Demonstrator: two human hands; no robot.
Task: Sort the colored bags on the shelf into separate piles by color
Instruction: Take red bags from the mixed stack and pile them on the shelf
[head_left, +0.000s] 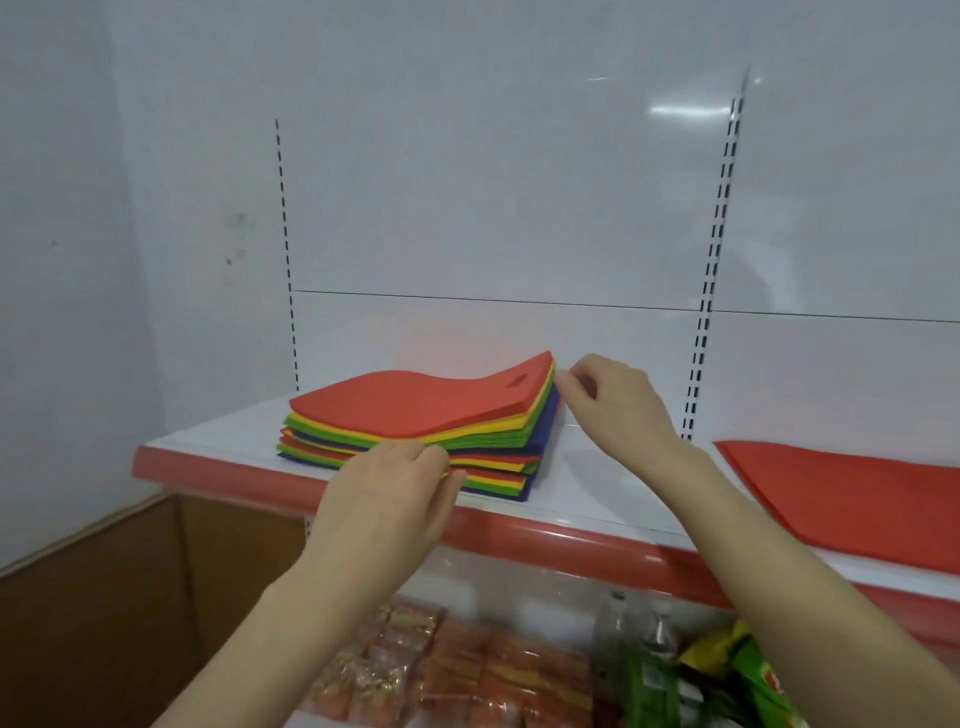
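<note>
- Head view: a stack of flat fabric bags in red, yellow, green and blue layers (415, 431) lies on a white shelf with a red front strip (597, 483), between the two hands.
- The stack's long axis runs left to right. Its right end, with the slot handle, curls up toward the right hand (615, 402).
- The right hand is just beside that raised end. Its thumb and forefinger are closed in a pinch on the edge of the upper layers.
- The left hand (387, 488) is at the stack's near edge, fingers bent against the layers. Whether it grips one or only steadies them cannot be told.
- The top red bag (415, 397) is smooth, thin and floppy, bending without creasing.
- A separate pile of flat red bags (852, 493) lies on the same shelf, well apart to the right of the right hand, which is the nearer hand to it.
- The top red bag probably needs to go rightward to that pile.
</note>
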